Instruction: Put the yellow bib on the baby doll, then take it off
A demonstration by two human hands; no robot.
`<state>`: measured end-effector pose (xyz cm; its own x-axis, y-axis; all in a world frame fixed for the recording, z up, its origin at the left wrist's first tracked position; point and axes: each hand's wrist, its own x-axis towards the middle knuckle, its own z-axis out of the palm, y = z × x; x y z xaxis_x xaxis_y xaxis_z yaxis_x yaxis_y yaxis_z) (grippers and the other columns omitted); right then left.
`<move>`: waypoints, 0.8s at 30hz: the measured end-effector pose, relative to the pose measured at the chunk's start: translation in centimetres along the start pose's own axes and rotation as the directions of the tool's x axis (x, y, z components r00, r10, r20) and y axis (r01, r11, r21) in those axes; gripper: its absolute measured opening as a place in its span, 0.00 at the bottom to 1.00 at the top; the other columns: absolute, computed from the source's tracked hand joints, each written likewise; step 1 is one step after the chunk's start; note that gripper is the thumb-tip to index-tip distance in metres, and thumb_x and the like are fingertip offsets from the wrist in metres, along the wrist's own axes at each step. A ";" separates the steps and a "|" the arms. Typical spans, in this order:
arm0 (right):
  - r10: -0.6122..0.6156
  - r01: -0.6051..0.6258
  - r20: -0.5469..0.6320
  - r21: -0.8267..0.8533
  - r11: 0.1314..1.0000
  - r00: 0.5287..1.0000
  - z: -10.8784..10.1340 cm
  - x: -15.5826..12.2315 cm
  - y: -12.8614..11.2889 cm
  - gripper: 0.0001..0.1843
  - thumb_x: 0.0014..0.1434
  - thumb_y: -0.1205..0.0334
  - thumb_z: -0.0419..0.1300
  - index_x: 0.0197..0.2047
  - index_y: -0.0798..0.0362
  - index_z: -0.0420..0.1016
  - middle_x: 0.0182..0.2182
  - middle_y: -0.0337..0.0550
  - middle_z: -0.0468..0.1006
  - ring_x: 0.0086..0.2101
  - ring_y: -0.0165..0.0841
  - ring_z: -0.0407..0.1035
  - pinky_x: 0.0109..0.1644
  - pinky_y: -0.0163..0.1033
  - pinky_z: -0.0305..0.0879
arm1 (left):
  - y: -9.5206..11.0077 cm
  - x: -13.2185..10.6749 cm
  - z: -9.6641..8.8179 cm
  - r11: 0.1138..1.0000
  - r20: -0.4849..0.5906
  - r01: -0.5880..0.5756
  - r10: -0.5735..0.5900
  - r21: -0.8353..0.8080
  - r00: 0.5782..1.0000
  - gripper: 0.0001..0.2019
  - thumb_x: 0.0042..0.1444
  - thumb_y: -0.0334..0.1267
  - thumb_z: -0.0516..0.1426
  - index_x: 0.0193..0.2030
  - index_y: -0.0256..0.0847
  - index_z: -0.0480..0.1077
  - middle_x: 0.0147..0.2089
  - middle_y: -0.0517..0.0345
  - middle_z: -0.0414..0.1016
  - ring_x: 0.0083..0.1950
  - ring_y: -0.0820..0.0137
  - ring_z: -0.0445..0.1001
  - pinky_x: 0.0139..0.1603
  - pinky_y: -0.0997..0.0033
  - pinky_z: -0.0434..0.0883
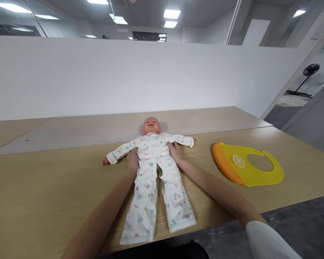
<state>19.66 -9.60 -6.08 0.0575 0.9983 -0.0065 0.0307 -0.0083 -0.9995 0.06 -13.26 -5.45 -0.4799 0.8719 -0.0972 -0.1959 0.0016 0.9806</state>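
On its back on the table lies a baby doll [151, 158], head away from me and arms spread. It wears a white printed pajama top and trousers, whose legs reach to the near edge of the table. My left hand [133, 160] grips the doll's side below its arm, fingers partly hidden behind the cloth. Opposite it, my right hand [175, 151] holds the other side of the torso, with its fingertips against the top. The doll's feet do not show from the trouser ends.
A yellow silicone bib [255, 169] with an orange pocket lies at the right on the wooden table [56, 194]. Behind the table stands a white partition [110, 75] with glass above. A black fan [311, 70] stands beyond the doorway at the far right.
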 end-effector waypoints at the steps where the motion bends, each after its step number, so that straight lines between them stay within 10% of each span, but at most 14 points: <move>1: -0.050 0.050 0.015 0.014 0.999 0.999 -0.4 -0.5 0.2 0.25 0.56 0.50 0.55 0.54 0.53 0.68 0.56 0.46 0.72 0.55 0.32 0.66 0.64 0.35 0.59 | 0.0 -0.6 -0.4 0.999 -0.028 -0.009 0.010 0.035 1.000 0.09 0.53 0.42 0.59 0.39 0.40 0.69 0.50 0.50 0.75 0.61 0.54 0.67 0.62 0.58 0.64; 6: -0.264 0.275 0.192 -0.033 0.961 0.945 -4.5 -4.9 1.7 0.27 0.60 0.48 0.58 0.57 0.53 0.63 0.55 0.48 0.70 0.53 0.31 0.66 0.61 0.38 0.64 | -0.7 -4.8 -4.8 0.960 0.249 -0.239 0.198 0.146 0.948 0.24 0.51 0.40 0.61 0.57 0.47 0.67 0.59 0.51 0.71 0.62 0.58 0.68 0.63 0.59 0.66; 11: -0.552 0.671 0.419 -0.222 0.707 0.721 -7.0 -8.3 1.7 0.26 0.58 0.53 0.63 0.57 0.52 0.67 0.52 0.50 0.67 0.52 0.34 0.66 0.57 0.40 0.66 | -0.8 -8.2 -8.3 0.581 0.572 -0.711 0.450 0.396 0.686 0.28 0.49 0.42 0.64 0.59 0.45 0.69 0.57 0.46 0.66 0.60 0.53 0.67 0.62 0.51 0.66; 19: -0.694 0.830 0.457 -0.327 0.451 0.557 -5.0 -8.5 0.9 0.09 0.67 0.60 0.53 0.46 0.50 0.73 0.39 0.46 0.71 0.42 0.29 0.67 0.45 0.35 0.66 | -1.0 -8.9 -6.3 0.361 0.606 -0.785 0.499 0.504 0.619 0.01 0.56 0.37 0.56 0.34 0.45 0.68 0.39 0.50 0.71 0.41 0.58 0.72 0.43 0.57 0.70; 24: -0.761 0.884 0.466 -0.352 0.309 0.451 -4.4 -7.9 0.0 0.09 0.69 0.62 0.51 0.40 0.54 0.72 0.36 0.46 0.71 0.39 0.30 0.63 0.44 0.36 0.63 | -1.3 -9.1 -4.0 0.211 0.656 -0.829 0.524 0.519 0.544 0.07 0.60 0.35 0.54 0.30 0.44 0.62 0.34 0.51 0.69 0.38 0.59 0.69 0.40 0.59 0.68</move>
<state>23.59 -17.78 -5.94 -0.4626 0.4836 0.7430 0.4114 0.8595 -0.3033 1.25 -23.17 -6.48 0.1973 0.7960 0.5722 0.7998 -0.4683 0.3755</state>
